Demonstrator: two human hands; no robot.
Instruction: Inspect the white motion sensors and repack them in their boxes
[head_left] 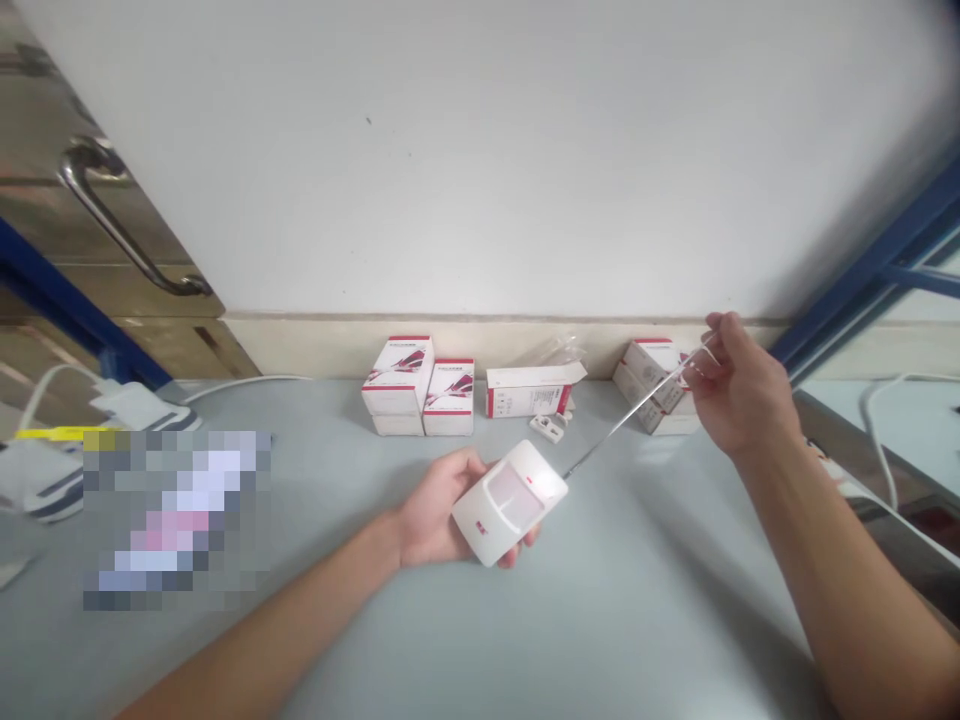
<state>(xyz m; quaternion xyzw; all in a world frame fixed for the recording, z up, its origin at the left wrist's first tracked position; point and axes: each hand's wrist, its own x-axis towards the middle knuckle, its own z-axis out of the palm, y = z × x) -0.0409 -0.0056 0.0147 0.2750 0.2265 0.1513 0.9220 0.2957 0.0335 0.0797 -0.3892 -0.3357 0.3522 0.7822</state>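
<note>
A white motion sensor (511,505) with a curved lens window and small red marks rests in my left hand (435,512), whose fingers wrap around its underside and edge. From the sensor's upper right corner a thin, silvery telescopic antenna (628,412) slants up to the right. My right hand (750,395) pinches the far end of this antenna between its fingertips. Behind the sensor, a small white plastic bracket (547,428) lies on the grey table (600,620).
White-and-red boxes (396,385) stand stacked at the wall, with more boxes (651,385) near my right hand. Between them lies an opened box (531,395) with clear plastic wrap (559,352). White adapters (146,408), cables and a blurred-out item (176,520) are at left. Blue posts (870,270) flank the table.
</note>
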